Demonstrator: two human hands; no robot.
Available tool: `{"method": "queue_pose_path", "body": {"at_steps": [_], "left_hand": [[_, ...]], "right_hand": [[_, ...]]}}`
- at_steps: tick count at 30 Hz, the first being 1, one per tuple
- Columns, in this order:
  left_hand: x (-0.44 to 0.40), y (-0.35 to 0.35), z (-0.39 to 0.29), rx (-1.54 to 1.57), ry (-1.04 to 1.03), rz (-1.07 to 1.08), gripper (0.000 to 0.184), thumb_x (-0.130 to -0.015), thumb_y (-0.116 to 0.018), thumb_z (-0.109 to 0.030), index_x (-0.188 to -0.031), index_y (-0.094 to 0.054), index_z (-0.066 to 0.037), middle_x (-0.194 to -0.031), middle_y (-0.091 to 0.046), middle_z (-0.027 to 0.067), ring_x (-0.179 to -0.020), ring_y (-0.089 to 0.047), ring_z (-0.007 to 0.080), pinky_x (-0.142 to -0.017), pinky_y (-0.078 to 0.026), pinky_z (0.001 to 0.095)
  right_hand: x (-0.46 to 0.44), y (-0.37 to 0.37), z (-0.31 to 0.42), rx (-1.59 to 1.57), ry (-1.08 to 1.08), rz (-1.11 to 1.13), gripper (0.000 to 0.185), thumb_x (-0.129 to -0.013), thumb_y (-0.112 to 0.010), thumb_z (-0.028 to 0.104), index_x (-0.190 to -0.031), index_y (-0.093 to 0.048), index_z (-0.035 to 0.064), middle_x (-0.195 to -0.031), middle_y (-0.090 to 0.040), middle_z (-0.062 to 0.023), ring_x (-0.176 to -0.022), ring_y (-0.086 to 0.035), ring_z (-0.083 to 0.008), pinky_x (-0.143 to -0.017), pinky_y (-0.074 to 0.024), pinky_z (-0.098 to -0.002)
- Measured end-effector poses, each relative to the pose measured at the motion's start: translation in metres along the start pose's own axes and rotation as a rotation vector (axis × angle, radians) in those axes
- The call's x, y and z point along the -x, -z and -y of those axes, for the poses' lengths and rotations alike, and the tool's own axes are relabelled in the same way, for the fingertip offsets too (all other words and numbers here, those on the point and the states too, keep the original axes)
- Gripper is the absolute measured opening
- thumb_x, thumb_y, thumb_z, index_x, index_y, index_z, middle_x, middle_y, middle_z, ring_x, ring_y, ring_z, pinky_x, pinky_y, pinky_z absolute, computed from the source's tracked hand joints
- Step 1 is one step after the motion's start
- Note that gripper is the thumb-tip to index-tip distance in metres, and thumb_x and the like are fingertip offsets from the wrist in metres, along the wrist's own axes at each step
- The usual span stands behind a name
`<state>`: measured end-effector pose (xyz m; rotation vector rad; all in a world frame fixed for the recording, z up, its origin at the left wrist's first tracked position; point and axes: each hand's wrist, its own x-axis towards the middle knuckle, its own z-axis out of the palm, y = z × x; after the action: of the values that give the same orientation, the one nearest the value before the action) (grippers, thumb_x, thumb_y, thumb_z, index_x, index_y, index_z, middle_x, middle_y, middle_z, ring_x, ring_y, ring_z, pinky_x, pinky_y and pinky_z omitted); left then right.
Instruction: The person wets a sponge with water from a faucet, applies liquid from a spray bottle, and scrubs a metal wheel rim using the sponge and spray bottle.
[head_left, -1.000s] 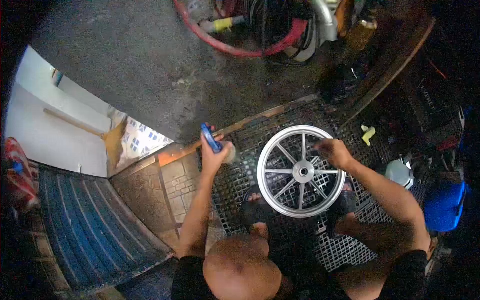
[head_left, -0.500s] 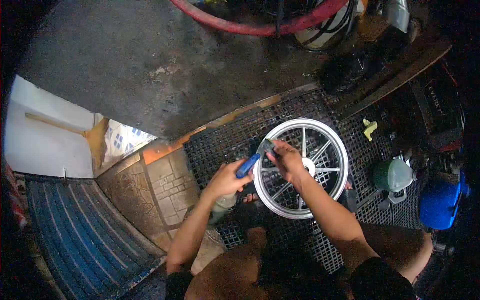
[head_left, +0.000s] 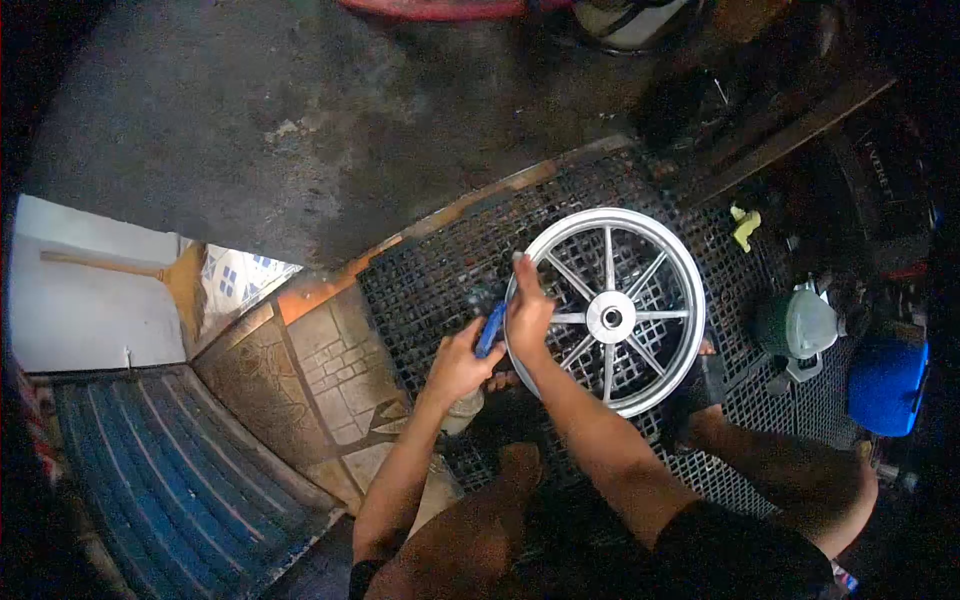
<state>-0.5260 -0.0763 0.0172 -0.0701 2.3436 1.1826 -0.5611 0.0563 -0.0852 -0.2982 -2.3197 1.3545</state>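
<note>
Wheel [head_left: 626, 317], metal and spoked, lay flat over the black floor grid [head_left: 450, 268] in the head view. The left hand [head_left: 462, 365] was clamped around a blue-topped spray bottle [head_left: 490, 331], just left of the wheel. The right hand [head_left: 530, 318], extended, was positioned at the wheel's left edge; whether it gripped anything could not be told. A yellow object [head_left: 744, 228] lay right of the wheel.

There are two hands [head_left: 463, 362], one wheel [head_left: 611, 318] with eight spokes [head_left: 660, 315], one blue-topped bottle [head_left: 490, 328], one broom [head_left: 184, 290] and one small yellow object [head_left: 745, 227].
</note>
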Motion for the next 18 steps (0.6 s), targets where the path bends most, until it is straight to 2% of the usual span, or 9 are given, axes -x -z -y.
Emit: {"method": "queue_pose_path", "body": {"at_steps": [2,4,5,8,11,14,17,18], "left_hand": [[-0.004,-0.009,0.032,-0.01,-0.098,-0.044,0.04,-0.086,-0.071,-0.03,-0.114,-0.06,-0.002,-0.083,-0.071,0.0085,-0.055,-0.067,0.0174,-0.059,-0.056,0.0321],[-0.001,-0.014,0.046,-0.104,-0.076,-0.097,0.04,-0.086,-0.072,-0.029,-0.114,-0.061,-0.002,-0.085,-0.071,0.0085,-0.054,-0.068,0.0177,-0.058,-0.055,0.0318],[0.003,-0.013,0.041,-0.148,-0.063,-0.122,0.04,-0.086,-0.072,-0.028,-0.114,-0.061,-0.003,-0.085,-0.071,0.0086,-0.054,-0.068,0.0179,-0.058,-0.055,0.0316],[0.019,0.0,0.02,0.077,0.002,-0.022,0.032,-0.086,-0.069,-0.028,-0.102,-0.059,-0.002,-0.079,-0.069,0.0132,-0.056,-0.066,0.0197,-0.059,-0.053,0.0336],[0.027,0.003,0.011,0.077,0.091,-0.018,0.031,-0.086,-0.07,-0.028,-0.101,-0.059,-0.002,-0.083,-0.07,0.0119,-0.055,-0.066,0.0185,-0.058,-0.053,0.0323],[0.029,-0.005,0.031,0.082,0.08,0.008,0.039,-0.087,-0.07,-0.032,-0.111,-0.061,-0.004,-0.085,-0.071,0.0116,-0.056,-0.067,0.0199,-0.064,-0.054,0.033],[0.035,-0.01,0.056,-0.07,0.049,0.015,0.047,-0.087,-0.069,-0.037,-0.12,-0.06,-0.005,-0.086,-0.071,0.012,-0.057,-0.068,0.022,-0.073,-0.054,0.0356],[0.036,-0.01,0.06,-0.136,0.036,0.012,0.05,-0.087,-0.068,-0.039,-0.123,-0.06,-0.005,-0.087,-0.071,0.012,-0.057,-0.068,0.0228,-0.076,-0.054,0.0365]], "right_hand": [[0.014,0.006,-0.002,0.067,0.151,0.045,0.059,-0.075,-0.045,-0.017,-0.131,-0.055,-0.0014,-0.128,-0.058,-0.0264,-0.122,-0.055,-0.0388,-0.104,-0.0441,-0.0424],[0.006,0.01,0.0,0.056,0.114,0.029,0.06,-0.075,-0.045,-0.017,-0.132,-0.054,-0.0015,-0.13,-0.056,-0.027,-0.123,-0.054,-0.0401,-0.104,-0.0443,-0.0439],[0.006,0.012,-0.001,0.053,0.094,0.025,0.06,-0.075,-0.045,-0.017,-0.132,-0.054,-0.0016,-0.13,-0.055,-0.0273,-0.123,-0.054,-0.0407,-0.104,-0.0444,-0.0447],[0.027,0.015,0.004,0.102,0.12,0.155,0.057,-0.078,-0.047,-0.015,-0.133,-0.053,-0.0019,-0.131,-0.054,-0.0291,-0.122,-0.053,-0.043,-0.103,-0.0454,-0.0444],[0.052,0.029,0.004,0.135,0.157,0.213,0.054,-0.08,-0.048,-0.013,-0.133,-0.052,-0.0025,-0.128,-0.056,-0.03,-0.121,-0.054,-0.0432,-0.102,-0.0466,-0.0451],[0.044,0.031,0.003,0.165,0.157,0.202,0.055,-0.079,-0.05,-0.013,-0.133,-0.052,-0.0022,-0.125,-0.057,-0.0304,-0.117,-0.057,-0.0436,-0.097,-0.0486,-0.046],[0.075,0.045,0.001,0.168,0.075,0.346,0.056,-0.081,-0.049,-0.005,-0.137,-0.049,-0.0006,-0.134,-0.054,-0.0262,-0.123,-0.054,-0.0389,-0.106,-0.0429,-0.0428],[0.089,0.054,-0.003,0.163,0.14,0.338,0.055,-0.082,-0.048,-0.006,-0.136,-0.05,0.0001,-0.134,-0.054,-0.0254,-0.123,-0.055,-0.0391,-0.105,-0.0438,-0.0431]]}}
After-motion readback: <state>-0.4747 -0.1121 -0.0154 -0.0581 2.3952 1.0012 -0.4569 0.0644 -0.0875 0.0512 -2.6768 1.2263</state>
